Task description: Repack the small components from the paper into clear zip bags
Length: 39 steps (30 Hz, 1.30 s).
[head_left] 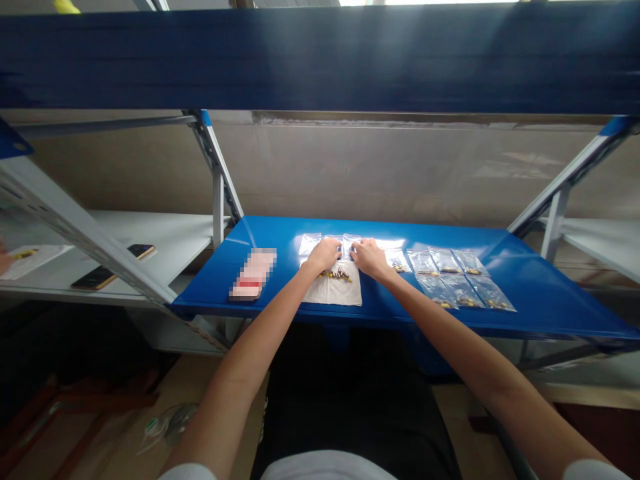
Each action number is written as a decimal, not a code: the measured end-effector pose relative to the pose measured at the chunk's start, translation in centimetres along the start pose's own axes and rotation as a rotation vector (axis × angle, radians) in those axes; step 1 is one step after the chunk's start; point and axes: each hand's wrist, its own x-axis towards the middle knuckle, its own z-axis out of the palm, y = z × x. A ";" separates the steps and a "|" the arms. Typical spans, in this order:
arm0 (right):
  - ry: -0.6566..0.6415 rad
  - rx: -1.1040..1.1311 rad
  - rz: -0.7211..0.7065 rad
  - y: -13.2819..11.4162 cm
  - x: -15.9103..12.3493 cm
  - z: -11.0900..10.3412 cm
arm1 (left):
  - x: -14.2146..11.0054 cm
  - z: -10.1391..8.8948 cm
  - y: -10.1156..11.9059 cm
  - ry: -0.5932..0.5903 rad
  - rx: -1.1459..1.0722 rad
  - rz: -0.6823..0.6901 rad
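Observation:
My left hand (324,255) and my right hand (369,257) rest close together on the blue shelf top (280,233), fingers curled down onto a small clear plastic bag (346,248) that lies between them. Just in front of the hands, a heap of small brass-and-dark parts (338,273) sits on a white sheet (334,292). More empty clear bags (310,243) lie behind my left hand. What the fingertips pinch is too small to make out.
Several filled clear bags (457,280) with yellow parts lie in rows to the right. A blurred pink object (253,274) lies to the left. Two phones (93,279) (141,251) rest on the white shelf at left. A dark blue beam (320,60) hangs overhead.

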 end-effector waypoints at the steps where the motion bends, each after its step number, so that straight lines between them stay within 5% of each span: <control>1: 0.002 0.000 0.003 -0.1 0.0 0.0 | -0.1 0.1 0.0 -0.002 0.005 -0.001; 10: 0.176 0.151 0.156 2.7 -2.9 -0.2 | -1.7 1.1 3.3 0.081 -0.013 0.036; 17: 0.207 0.191 0.252 5.1 -8.4 1.0 | -2.1 5.9 8.9 0.028 -0.115 0.134; 23: 0.263 0.392 0.238 4.5 -11.1 0.8 | -1.6 8.8 10.8 -0.010 -0.131 0.034; 30: 0.166 0.513 0.234 5.2 -12.6 -0.1 | -3.8 7.9 11.2 -0.021 -0.133 -0.041; 35: 0.210 0.517 0.346 4.8 -13.8 -2.0 | -8.4 6.2 12.8 0.034 -0.151 -0.145; 39: 0.137 0.654 0.272 4.0 -14.9 -4.3 | -11.9 5.5 13.9 0.087 -0.402 -0.189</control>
